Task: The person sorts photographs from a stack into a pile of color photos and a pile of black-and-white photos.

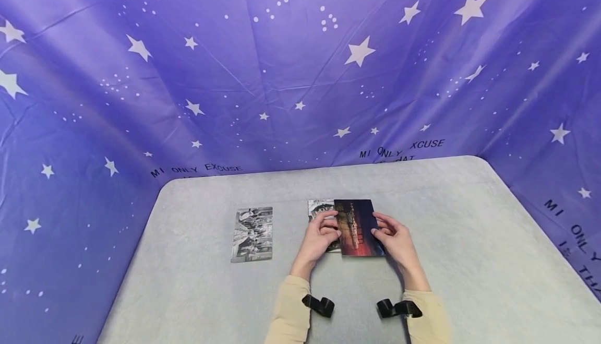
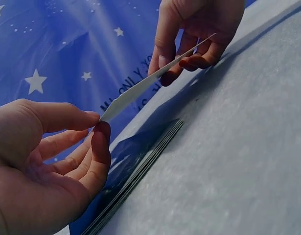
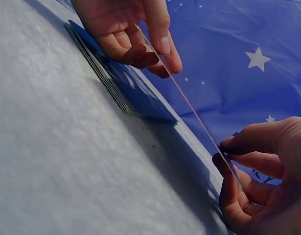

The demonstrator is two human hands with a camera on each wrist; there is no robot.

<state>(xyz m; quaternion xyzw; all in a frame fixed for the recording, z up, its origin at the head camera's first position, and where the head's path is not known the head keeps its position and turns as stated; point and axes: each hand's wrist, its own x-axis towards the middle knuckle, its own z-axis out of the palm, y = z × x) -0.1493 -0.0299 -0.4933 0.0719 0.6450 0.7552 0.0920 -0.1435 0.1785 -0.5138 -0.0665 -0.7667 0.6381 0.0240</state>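
A dark postcard (image 1: 359, 229) with a red and orange printed scene is held up between both hands. My left hand (image 1: 319, 239) pinches its left edge between thumb and fingers, and my right hand (image 1: 396, 240) pinches the right edge. From the left wrist view the postcard (image 2: 135, 95) appears nearly edge-on, raised above a stack of cards (image 2: 140, 166) on the table. The right wrist view also has the stack (image 3: 135, 93) beneath it, apart from the held postcard (image 3: 192, 107). In the head view the stack's black-and-white top (image 1: 321, 207) is partly covered.
A black-and-white card (image 1: 253, 234) lies flat on the grey table (image 1: 197, 292), left of the hands. A purple cloth (image 1: 281, 72) with white stars hangs behind and at both sides. Black wrist mounts (image 1: 321, 306) sit on the beige sleeves (image 1: 291, 307).
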